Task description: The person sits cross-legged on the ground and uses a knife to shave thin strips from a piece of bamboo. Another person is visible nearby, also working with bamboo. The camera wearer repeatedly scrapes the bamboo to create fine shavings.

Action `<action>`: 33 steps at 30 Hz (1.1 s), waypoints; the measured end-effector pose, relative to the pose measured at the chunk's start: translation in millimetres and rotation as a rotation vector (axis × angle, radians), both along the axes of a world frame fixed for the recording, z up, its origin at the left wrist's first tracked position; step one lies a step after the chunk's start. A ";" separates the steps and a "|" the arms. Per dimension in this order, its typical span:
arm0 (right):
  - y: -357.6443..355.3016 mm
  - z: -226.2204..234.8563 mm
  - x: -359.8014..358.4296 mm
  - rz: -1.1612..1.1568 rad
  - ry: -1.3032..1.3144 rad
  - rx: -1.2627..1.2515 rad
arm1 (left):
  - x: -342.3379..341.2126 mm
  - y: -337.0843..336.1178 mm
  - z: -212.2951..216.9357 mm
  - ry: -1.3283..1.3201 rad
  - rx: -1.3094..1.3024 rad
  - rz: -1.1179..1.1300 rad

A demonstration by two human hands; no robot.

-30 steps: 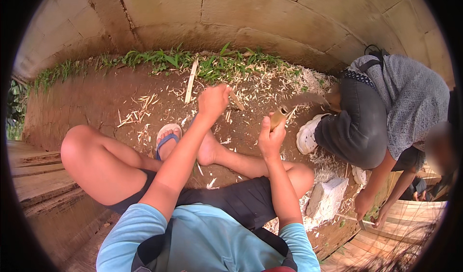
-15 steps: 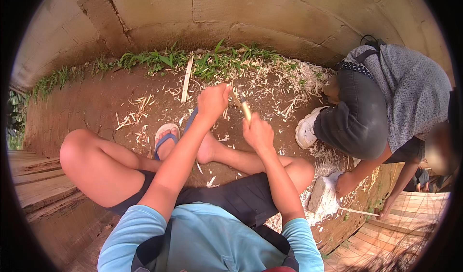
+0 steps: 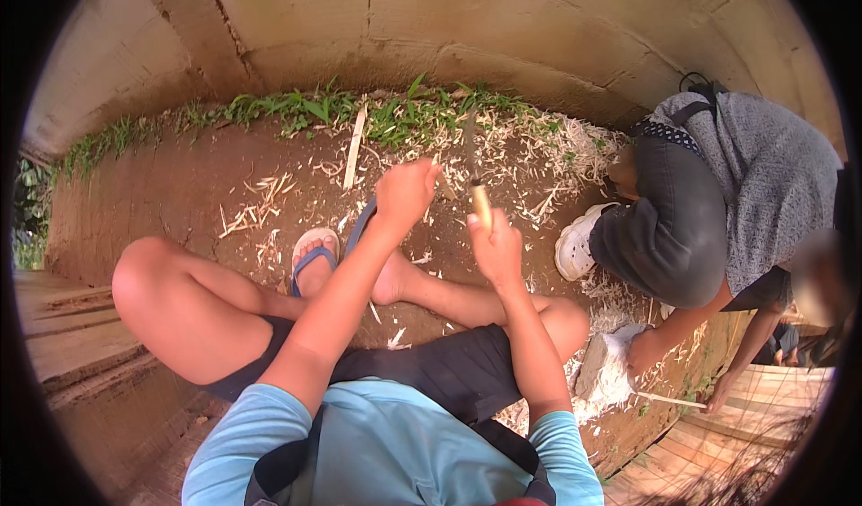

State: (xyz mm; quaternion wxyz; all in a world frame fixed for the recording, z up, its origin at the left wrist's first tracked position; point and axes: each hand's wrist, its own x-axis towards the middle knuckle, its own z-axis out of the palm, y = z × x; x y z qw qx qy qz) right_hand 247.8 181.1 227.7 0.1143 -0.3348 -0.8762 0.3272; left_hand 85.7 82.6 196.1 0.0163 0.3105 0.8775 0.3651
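My right hand (image 3: 497, 247) is closed round the pale wooden handle of a knife (image 3: 482, 208). The knife's narrow dark blade points away from me, over the shavings on the ground. To its left my left hand (image 3: 404, 192) is closed on a thin strip of wood (image 3: 445, 185), a short tan end of which shows beside the fingers; the rest is hidden. Blade and strip are apart. Both hands are held above my crossed legs, past my blue sandal (image 3: 313, 265).
Pale shavings (image 3: 512, 160) cover the dirt, and a flat wooden strip (image 3: 356, 147) lies near the grass by the wall (image 3: 404, 21). At right a bent-over person (image 3: 691, 192) holds a thin stick (image 3: 669, 400) beside a stone-like block (image 3: 591, 367). Wooden planks (image 3: 81, 326) are at left.
My right hand has moved slightly right and lower with the knife, whose blade has swung upright, away from the strip. My left hand stays nearly in place. The view has shifted a little.
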 end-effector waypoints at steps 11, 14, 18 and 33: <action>3.0 16.2 -0.6 -0.083 0.135 -0.027 | -1.3 8.2 4.1 -0.026 0.070 -0.003; 1.9 -10.2 -0.2 -0.061 -0.036 0.046 | 4.1 11.6 7.2 -0.034 0.051 -0.012; 13.0 -35.2 11.3 0.042 -0.414 0.064 | 4.7 12.2 0.2 -0.029 0.106 -0.025; 3.9 -3.5 3.1 -0.215 0.428 -0.087 | 0.4 8.2 4.4 -0.076 0.065 -0.008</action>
